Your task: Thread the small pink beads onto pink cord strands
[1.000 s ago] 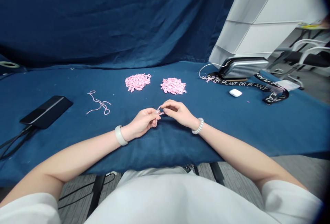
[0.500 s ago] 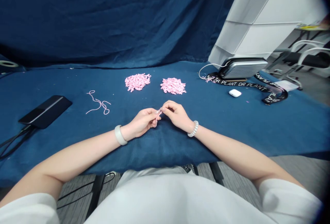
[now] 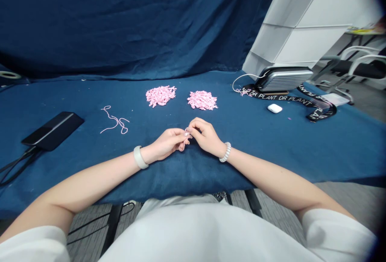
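My left hand (image 3: 167,145) and my right hand (image 3: 205,136) meet at the middle of the blue cloth, fingertips almost touching. Between their fingertips is a small pink piece of cord (image 3: 187,133), mostly hidden by the fingers. Farther forward lie two heaps of short pink cord pieces, one (image 3: 161,95) ahead of my left hand and one (image 3: 202,100) ahead of my right. A loose length of pink cord (image 3: 114,122) lies to the left of my hands. Neither hand touches these.
A black phone (image 3: 52,131) with cables lies at the left of the blue-covered table (image 3: 271,153). At the right are a silver case (image 3: 283,79), a white earbud case (image 3: 274,108) and a black printed lanyard (image 3: 289,99). A blue backdrop (image 3: 120,24) hangs behind.
My hands have moved slightly closer together and lower, and more of the small pink piece is now covered by my fingertips. The heaps and other objects have not moved.
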`<state>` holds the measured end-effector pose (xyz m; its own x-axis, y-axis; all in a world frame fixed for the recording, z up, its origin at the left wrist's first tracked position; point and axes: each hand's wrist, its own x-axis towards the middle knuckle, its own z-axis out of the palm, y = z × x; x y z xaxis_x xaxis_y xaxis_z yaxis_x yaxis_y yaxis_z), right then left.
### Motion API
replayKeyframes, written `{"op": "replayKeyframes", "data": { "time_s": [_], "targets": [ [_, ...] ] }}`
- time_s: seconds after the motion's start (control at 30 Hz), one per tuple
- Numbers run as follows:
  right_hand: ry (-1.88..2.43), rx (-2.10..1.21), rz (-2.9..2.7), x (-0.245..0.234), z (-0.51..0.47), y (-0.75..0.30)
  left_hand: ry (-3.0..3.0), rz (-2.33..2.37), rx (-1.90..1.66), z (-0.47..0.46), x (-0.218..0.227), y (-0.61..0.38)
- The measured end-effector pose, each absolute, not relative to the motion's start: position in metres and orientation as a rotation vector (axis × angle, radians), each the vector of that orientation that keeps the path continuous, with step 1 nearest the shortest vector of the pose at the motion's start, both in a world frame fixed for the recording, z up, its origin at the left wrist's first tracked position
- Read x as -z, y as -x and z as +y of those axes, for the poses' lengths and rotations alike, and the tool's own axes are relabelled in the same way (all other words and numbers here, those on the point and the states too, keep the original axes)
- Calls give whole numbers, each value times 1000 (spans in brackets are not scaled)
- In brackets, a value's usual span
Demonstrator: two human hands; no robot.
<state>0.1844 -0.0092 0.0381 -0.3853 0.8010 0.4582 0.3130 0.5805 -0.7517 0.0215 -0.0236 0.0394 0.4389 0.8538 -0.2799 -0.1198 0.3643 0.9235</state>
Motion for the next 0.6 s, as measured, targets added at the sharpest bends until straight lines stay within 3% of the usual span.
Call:
{"op": "replayKeyframes", "data": {
  "time_s": [0.2, 0.43, 0.6],
  "targets": [
    [905, -738, -1937, -37, -8, -184, -962, 893, -758, -24, -39, -22],
    [839, -1128, -1780, -36, 1, -191, -959, 859, -784, -25, -39, -21],
    [755, -1161, -1839, -36, 1, -191, -949, 848, -814, -25, -40, -21]
  ]
}}
